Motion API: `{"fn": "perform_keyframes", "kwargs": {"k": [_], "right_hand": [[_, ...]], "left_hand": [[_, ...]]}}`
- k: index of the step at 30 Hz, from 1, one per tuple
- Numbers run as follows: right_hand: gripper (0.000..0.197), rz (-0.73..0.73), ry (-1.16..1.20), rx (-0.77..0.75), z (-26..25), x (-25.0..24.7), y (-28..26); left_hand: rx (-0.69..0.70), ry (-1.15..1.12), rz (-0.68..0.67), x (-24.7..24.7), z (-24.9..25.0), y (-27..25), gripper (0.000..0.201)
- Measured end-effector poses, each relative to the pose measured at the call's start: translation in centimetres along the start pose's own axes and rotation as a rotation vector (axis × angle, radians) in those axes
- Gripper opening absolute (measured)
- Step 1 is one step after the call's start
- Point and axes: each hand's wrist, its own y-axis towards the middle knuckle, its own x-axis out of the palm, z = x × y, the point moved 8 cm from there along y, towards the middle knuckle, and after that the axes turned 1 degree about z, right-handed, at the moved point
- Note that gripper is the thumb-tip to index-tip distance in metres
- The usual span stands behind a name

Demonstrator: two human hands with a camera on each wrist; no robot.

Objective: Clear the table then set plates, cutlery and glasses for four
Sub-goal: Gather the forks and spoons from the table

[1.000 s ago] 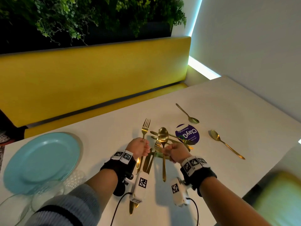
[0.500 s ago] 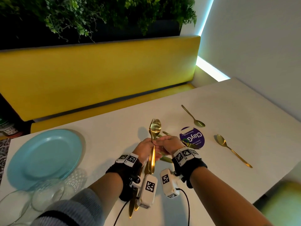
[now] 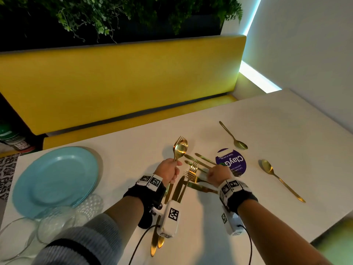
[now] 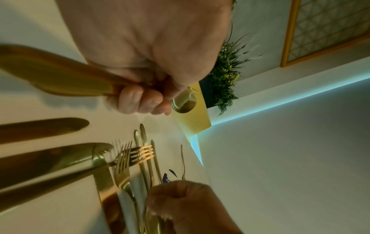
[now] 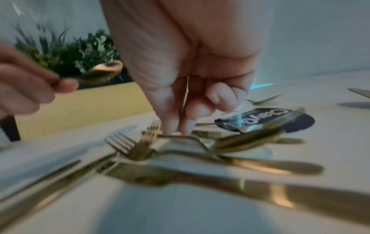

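Observation:
My left hand (image 3: 176,166) grips a bundle of gold cutlery upright above the white table (image 3: 286,131). A spoon (image 3: 181,148) and a fork (image 3: 179,139) stick out of the fist, and their handles (image 3: 155,243) trail back under my wrist. The left wrist view shows the fist (image 4: 144,104) closed round the handles. To its right, my right hand (image 3: 210,173) reaches into a loose pile of gold forks (image 3: 193,167) and knives (image 3: 202,188). In the right wrist view its fingertips (image 5: 178,131) pinch the neck of one fork (image 5: 192,138) that lies in the pile.
Two single spoons (image 3: 240,144) (image 3: 267,167) lie further right, past a round purple coaster (image 3: 232,161). Stacked blue plates (image 3: 55,180) and clear glass bowls (image 3: 53,220) sit at the left end. A yellow bench (image 3: 122,83) runs behind the table.
Both hands met at the spoon half a second ago. The right hand has let go and dropped right onto the pile; the left hand keeps the spoon and fork raised.

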Motion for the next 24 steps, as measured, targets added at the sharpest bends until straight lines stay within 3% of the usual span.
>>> {"fn": "perform_keyframes", "kwargs": {"k": [6,14,19,24], "right_hand": [[0.020,-0.015,-0.090,0.085,0.8,2.4,0.6],[0.019,-0.029,-0.069,0.006,0.0,0.8,0.6],[0.009,-0.025,0.382,-0.079,-2.6,-2.8,-0.6],[0.010,-0.199,0.898,0.027,-5.2,-3.2,-1.3]], "left_hand": [[-0.036,-0.025,0.065,-1.1,-0.3,0.6,0.024],[-0.034,-0.066,0.096,-1.7,-0.3,1.1,0.010],[-0.004,-0.074,0.092,-2.0,0.1,1.2,0.008],[0.040,-0.096,0.022,-1.3,0.4,1.0,0.010]]}}
